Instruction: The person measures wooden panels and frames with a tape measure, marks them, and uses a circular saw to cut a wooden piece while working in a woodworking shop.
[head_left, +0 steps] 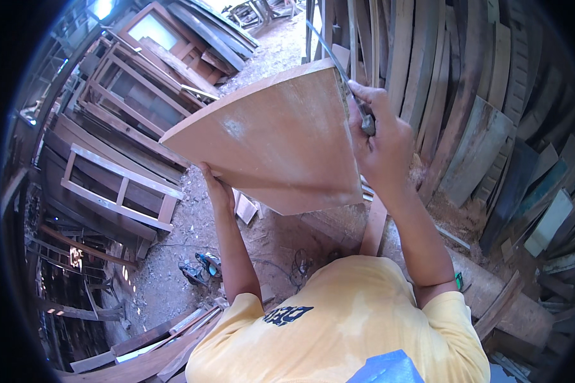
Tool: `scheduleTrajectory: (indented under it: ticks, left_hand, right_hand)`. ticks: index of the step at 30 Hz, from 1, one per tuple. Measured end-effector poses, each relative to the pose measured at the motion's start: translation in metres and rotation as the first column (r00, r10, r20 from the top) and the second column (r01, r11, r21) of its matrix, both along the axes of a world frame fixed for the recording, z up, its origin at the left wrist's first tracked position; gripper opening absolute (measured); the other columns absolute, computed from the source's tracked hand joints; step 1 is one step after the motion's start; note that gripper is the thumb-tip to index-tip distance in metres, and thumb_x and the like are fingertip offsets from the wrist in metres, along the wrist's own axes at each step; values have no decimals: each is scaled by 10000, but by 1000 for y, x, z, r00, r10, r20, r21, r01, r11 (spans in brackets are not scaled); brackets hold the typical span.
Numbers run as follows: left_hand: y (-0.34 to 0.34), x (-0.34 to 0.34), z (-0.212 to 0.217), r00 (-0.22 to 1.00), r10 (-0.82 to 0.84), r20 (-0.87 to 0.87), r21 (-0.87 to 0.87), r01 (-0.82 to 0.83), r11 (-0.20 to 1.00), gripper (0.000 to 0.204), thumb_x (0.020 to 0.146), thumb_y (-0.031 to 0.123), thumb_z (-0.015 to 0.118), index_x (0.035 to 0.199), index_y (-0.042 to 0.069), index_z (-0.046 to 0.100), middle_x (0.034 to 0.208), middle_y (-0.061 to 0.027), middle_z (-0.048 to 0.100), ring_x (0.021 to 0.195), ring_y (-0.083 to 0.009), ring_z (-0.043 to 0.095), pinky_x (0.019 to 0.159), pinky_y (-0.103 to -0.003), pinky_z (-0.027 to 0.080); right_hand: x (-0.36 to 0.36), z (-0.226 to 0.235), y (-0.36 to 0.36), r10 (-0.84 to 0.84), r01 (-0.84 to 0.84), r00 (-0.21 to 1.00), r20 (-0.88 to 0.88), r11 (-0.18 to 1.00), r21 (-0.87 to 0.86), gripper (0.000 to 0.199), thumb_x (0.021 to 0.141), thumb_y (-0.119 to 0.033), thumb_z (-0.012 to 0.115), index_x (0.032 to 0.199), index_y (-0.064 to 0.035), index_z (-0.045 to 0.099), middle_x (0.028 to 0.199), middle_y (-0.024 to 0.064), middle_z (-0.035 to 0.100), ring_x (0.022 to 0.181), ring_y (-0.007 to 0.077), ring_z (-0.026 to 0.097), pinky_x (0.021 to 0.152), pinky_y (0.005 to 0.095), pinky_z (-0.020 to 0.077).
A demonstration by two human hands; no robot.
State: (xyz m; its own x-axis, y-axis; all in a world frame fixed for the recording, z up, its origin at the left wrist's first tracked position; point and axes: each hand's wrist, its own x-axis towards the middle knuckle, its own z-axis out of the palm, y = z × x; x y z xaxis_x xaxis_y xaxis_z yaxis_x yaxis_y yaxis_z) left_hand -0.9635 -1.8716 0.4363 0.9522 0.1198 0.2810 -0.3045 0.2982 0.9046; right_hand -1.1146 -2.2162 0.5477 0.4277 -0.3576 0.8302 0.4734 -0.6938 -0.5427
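Note:
A wide, flat wooden panel point(262, 143) with a curved far edge is held up in front of my chest. My left hand point(217, 188) grips its lower left edge, the thumb on the near face and the other fingers hidden behind. At the panel's right edge, my right hand point(383, 137) is closed around a long thin metal tool point(331, 54) with a dark grey end point(368, 124). The tool lies along that edge near the upper right corner, its far part reaching past the panel. Whether it is a file or a blade I cannot make out.
Tall boards point(421, 64) lean at the right, with stacked offcuts beyond. Wooden frames point(118, 191) and doors stand at the left. A blue power tool point(204, 265) with a cord lies on the dusty floor point(192, 223). Long planks point(153, 345) lie at the lower left.

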Motion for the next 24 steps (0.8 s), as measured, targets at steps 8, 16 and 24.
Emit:
scheduleTrajectory:
  ticks: [8,16,24]
  left_hand:
    - [-5,-4,2,1000,-11,2,-32,12,999,825,1021,600,465,1581,40,235,1616,-115,298,1502,-251,267,1248,-407,209]
    - [-5,-4,2,1000,-5,19,-19,6,1000,974,967,661,519,1566,-42,209,1642,-166,223,1523,-271,211,1256,-401,163]
    - [0,3,-2,999,-29,17,-22,30,999,993,959,672,525,1567,-46,207,1639,-174,231,1528,-285,196,1260,-404,148]
  right_hand:
    - [5,3,-12,-121,115,993,5,957,266,220,986,-121,620,1204,-93,635,771,81,674,612,118,632,550,284,472]
    - [-5,2,-11,-282,246,952,117,935,256,298,958,-108,649,1256,-111,630,757,96,662,595,162,654,552,297,490]
    - [8,6,-11,332,-429,856,396,884,185,145,956,-113,671,1055,-46,588,882,33,622,645,90,539,568,266,444]
